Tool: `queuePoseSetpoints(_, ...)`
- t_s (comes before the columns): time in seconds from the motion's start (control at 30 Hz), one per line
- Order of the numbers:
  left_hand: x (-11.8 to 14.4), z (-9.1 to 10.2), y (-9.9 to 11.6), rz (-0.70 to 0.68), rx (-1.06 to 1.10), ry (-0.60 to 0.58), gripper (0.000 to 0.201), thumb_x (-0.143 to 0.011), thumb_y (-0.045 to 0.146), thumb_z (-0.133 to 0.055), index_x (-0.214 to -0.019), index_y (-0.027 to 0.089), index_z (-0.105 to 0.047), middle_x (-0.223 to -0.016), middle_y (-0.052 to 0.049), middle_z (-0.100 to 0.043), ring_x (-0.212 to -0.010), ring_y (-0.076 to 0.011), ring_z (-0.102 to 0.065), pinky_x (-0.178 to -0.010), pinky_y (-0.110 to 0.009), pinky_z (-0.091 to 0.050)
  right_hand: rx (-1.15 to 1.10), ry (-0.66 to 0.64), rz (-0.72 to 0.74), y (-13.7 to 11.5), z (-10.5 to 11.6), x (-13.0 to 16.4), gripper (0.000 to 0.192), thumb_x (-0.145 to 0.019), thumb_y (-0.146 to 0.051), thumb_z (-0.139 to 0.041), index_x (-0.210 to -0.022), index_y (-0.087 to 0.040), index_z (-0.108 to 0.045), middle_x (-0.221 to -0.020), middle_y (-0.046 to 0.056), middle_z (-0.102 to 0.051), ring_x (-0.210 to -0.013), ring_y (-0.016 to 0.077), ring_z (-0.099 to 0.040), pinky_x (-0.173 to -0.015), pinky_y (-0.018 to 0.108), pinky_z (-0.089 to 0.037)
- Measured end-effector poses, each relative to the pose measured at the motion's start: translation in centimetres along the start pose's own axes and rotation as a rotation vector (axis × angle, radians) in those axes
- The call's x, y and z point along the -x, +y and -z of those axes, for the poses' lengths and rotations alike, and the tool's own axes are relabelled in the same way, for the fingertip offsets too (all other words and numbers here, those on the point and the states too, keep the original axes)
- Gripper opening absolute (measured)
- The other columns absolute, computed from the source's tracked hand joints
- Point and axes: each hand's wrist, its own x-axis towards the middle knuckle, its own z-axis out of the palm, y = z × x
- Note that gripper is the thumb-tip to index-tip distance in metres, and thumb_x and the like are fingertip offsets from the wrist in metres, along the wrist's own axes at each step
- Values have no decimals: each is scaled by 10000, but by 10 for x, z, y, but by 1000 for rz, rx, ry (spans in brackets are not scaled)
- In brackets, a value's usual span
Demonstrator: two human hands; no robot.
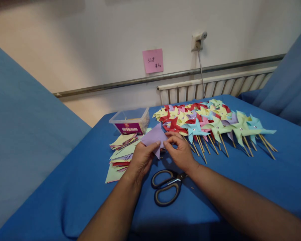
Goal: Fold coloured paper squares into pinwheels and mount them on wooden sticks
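A purple paper (154, 134), cut and partly folded toward a pinwheel shape, is held up over the middle of the table. My left hand (143, 157) grips its lower left side, thumb on top. At its right edge, my right hand (179, 149) pinches a corner between thumb and fingers. Below the hands lie scissors (167, 187) with dark handles, their blades partly hidden by my right forearm. Left of my hands are stacked sheets of coloured paper (119, 172), partly covered by my left hand.
Many finished paper pinwheels (194, 129) on wooden sticks lie at the back right. A clear plastic box (130, 117) with a purple label stands behind the paper stacks. The blue tablecloth (90, 190) covers the table. A radiator (215, 83) is behind it, blue curtains at both sides.
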Motion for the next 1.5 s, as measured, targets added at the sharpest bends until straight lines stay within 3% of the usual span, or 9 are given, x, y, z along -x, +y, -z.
queuePoseSetpoints(0.47,0,-1,3,8,15,28,299,-656,227,-845,-906,111,-728,-815,-60,-746,-666,-136,-659,-679,-244,-537,54,-75,65,-4,2,2,115,-791,-226,-628,-678,-209,-648,-1140,112,-638,-1107,239,-620,-991,405,-464)
queuePoseSetpoints(0.8,-1,-2,3,3,21,35,331,-649,227,-845,-930,99,-725,-801,-76,-757,-609,-150,-651,-674,-272,-525,60,-52,3,-1,1,1,121,-799,-235,-638,-680,-220,-646,-1120,92,-650,-1102,227,-623,-1008,397,-457)
queuePoseSetpoints(1.17,2,-3,3,-21,-22,34,316,-651,233,-843,-917,102,-734,-831,-88,-764,-705,-192,-695,-712,-286,-536,66,-40,-1,1,-1,1,146,-802,-260,-619,-664,-214,-622,-1077,111,-654,-1073,238,-632,-981,397,-462)
queuePoseSetpoints(1.5,3,-3,4,-49,-56,5,347,-617,205,-856,-940,135,-753,-881,-64,-759,-755,-173,-692,-778,-275,-542,63,-27,-11,-1,0,0,156,-803,-263,-607,-652,-223,-613,-1067,97,-659,-1067,239,-633,-970,402,-472)
